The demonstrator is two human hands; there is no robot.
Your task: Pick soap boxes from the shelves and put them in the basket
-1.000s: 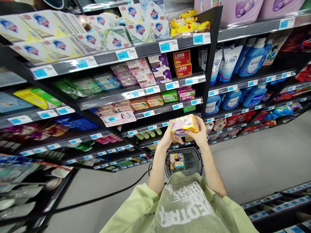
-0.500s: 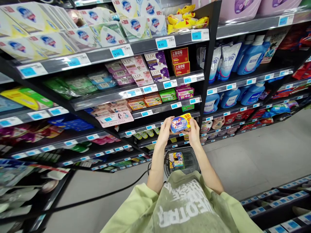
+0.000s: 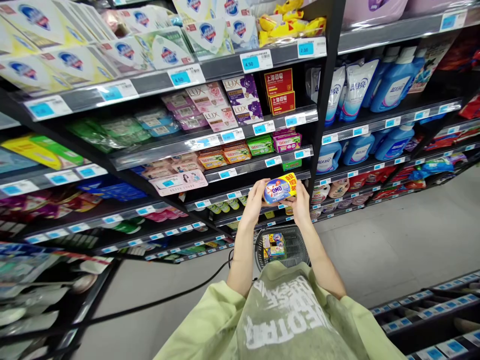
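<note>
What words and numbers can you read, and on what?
"OMO": held pack
"超值": same pack
"LUX": pink boxes, purple boxes
"上海药皂": red boxes
"立白": green pack
"月亮": white pouch
"4.50": two price tags
"2.00": tag under yellow packets
Unclear: shirt lettering, other labels

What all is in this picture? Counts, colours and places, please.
OMO pack: one, blue and yellow, centre
Basket: one, grey, below the pack
Basket packs: at least two, yellow and blue, inside it
Shelves: many, dark, across the view
Price tags: many, white and blue, shelf edges
Shield-logo boxes: many, mostly white, upper left
LUX boxes: several, pink and purple, upper centre
Red boxes: two, red, right of LUX
Blue bottles: several, blue, right side
Floor: one, grey, below
Other goods: uncountable, mixed, elsewhere on shelves
Shirt: one, green, bottom centre
Left hand: one, bare, fingers on pack's left end
Right hand: one, bare, fingers on pack's right end
</note>
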